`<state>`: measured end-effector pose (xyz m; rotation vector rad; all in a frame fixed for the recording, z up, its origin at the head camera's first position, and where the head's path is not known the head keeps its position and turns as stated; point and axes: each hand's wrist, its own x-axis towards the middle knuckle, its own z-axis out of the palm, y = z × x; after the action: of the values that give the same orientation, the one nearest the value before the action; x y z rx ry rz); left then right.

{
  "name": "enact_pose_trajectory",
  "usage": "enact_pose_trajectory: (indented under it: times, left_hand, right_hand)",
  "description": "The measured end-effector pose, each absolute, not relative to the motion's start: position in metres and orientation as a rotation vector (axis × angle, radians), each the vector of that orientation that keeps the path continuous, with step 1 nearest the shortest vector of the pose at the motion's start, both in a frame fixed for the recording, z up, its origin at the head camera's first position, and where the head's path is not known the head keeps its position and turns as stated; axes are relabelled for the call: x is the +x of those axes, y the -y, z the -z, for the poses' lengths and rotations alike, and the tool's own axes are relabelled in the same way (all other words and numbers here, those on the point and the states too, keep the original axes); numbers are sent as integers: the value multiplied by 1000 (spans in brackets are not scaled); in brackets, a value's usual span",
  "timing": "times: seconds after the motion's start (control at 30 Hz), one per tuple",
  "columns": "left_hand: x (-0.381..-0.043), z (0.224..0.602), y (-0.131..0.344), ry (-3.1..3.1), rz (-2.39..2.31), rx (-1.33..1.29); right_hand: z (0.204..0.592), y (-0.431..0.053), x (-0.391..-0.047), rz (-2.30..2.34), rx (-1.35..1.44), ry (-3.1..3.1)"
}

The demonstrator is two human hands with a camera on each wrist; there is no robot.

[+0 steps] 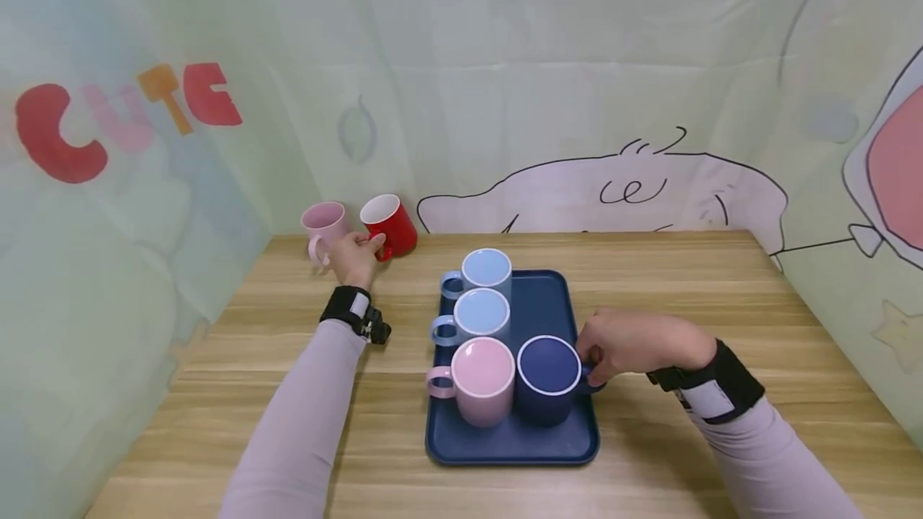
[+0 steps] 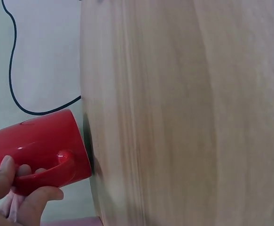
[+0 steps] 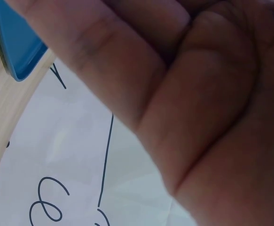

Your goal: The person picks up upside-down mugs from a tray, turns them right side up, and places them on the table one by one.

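At the back left, my left hand grips the handle of a red mug. The left wrist view shows the fingers curled round that handle, with the red mug tilted a little. Just left of the hand stands a pink mug, partly hidden by it. My right hand pinches the handle of a dark blue mug at the right side of a navy tray. In the right wrist view, the palm and fingers of the right hand fill most of the frame, and the mug is hidden.
On the tray's left side, two light blue mugs and a pink mug form a column, handles pointing left. A wooden table lies beneath everything. A printed curtain hangs along its back and sides.
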<state>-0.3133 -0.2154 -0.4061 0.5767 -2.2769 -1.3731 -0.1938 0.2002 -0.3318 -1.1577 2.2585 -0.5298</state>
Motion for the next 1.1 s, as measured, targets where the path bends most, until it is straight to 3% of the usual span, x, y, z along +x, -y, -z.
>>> enact_pose_trajectory:
  times: [1.1]
  left_hand:
    - [-311,408,198,2255,1364,622]
  right_hand:
    - [330,-199,-192,554,-1100,-2230]
